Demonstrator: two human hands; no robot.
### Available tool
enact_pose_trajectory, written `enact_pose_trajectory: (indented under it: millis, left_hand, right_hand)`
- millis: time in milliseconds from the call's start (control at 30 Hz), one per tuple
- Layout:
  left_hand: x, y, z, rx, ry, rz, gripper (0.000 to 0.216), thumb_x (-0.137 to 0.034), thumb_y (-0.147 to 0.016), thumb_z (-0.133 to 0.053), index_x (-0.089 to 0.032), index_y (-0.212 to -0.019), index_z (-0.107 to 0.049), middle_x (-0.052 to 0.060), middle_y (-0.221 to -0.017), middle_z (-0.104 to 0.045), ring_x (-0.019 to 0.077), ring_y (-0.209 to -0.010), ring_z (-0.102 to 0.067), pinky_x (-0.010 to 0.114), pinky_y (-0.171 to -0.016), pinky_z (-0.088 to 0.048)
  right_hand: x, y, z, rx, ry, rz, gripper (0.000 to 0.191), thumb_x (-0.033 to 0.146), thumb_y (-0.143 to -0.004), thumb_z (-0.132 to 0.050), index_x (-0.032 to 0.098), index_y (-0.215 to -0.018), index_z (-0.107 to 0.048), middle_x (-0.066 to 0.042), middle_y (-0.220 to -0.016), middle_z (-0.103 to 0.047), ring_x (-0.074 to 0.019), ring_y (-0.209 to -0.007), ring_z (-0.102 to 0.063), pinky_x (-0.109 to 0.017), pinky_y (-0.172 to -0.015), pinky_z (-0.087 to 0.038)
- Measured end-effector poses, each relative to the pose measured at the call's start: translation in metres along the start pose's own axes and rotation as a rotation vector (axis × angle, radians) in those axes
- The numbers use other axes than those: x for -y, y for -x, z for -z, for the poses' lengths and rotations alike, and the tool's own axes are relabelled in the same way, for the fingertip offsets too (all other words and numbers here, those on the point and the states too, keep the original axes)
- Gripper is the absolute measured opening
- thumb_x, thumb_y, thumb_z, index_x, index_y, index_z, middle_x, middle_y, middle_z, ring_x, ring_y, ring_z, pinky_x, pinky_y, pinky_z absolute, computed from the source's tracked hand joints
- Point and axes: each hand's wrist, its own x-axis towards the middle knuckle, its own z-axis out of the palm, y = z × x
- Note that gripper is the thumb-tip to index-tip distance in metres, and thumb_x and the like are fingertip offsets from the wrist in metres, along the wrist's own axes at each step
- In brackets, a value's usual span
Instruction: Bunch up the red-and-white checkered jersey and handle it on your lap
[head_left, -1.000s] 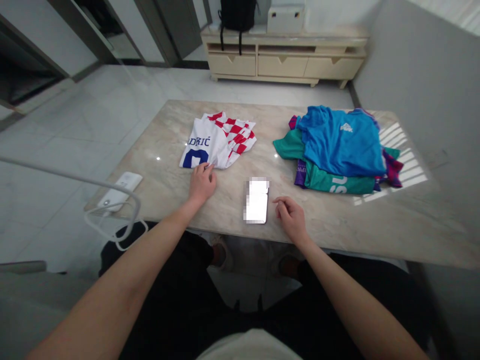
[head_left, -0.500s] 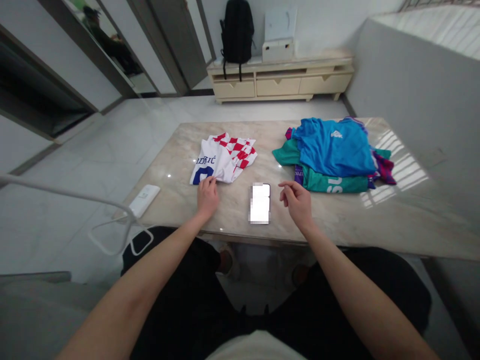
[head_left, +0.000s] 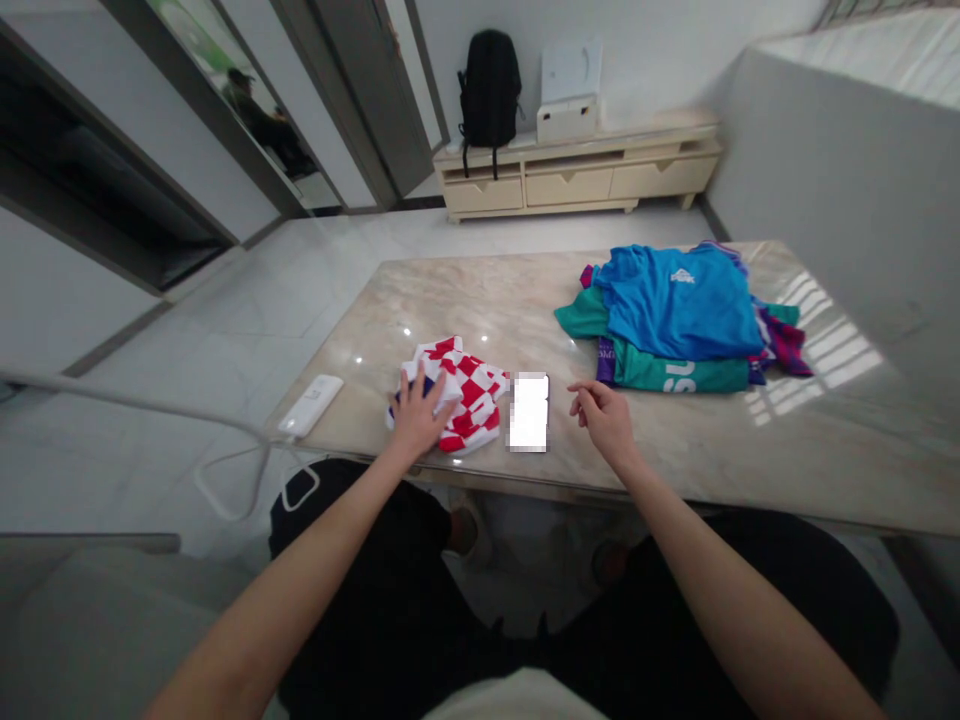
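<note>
Red-checkered jersey [head_left: 471, 405] now lies bunched under left hand [head_left: 417, 418].

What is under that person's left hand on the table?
The left hand rests, fingers spread, on a bunched white-and-red checked football jersey with some dark blue print showing. The hand covers part of the cloth, and the jersey hides the pale marble table beneath it.

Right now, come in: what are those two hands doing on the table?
Left hand spread on the bunched red-and-white checked football shirt. Right hand empty, fingers loosely curled. Blurred phone-shaped object between them.
</note>
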Motion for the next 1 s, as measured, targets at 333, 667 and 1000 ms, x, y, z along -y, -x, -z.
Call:
enact_pose_trajectory:
  millis: [333, 667, 1000]
  left_hand:
    - [0.016, -0.003, -0.051, 0.145, -0.064, -0.066, 0.053, -0.038, -0.098, -0.054, -0.028, -0.15, -0.055, 0.008, -0.16, -0.047, 0.037, -0.143, -0.042, 0.054, -0.117, -0.035]
    - [0.012, -0.006, -0.05, 0.118, -0.104, -0.009, 0.044, -0.016, -0.092, -0.053, -0.019, -0.134, -0.066, 0.014, -0.134, -0.062, 0.032, -0.118, -0.057, 0.043, -0.106, -0.045]
    - [0.017, 0.03, 0.0, 0.357, -0.217, -0.009, 0.036, -0.037, -0.098, -0.044, -0.017, -0.113, -0.07, 0.015, -0.106, -0.076, 0.0316, -0.097, -0.071, 0.039, -0.081, -0.052]
  right_hand:
    - [-0.01, 0.001, 0.005, 0.015, 0.046, -0.029, 0.029, 0.038, -0.09, -0.053, 0.016, -0.098, -0.071, -0.001, -0.064, -0.064, -0.0138, -0.048, -0.052, -0.026, -0.048, -0.039]
    - [-0.012, 0.002, 0.0, 0.054, 0.064, -0.017, 0.029, 0.037, -0.09, -0.052, 0.016, -0.098, -0.071, -0.001, -0.065, -0.065, -0.0137, -0.048, -0.052, -0.026, -0.047, -0.038]
    - [-0.006, 0.001, 0.0, 0.037, 0.072, 0.023, 0.028, 0.035, -0.09, -0.052, 0.016, -0.097, -0.071, -0.001, -0.065, -0.065, -0.0136, -0.049, -0.053, -0.026, -0.049, -0.039]
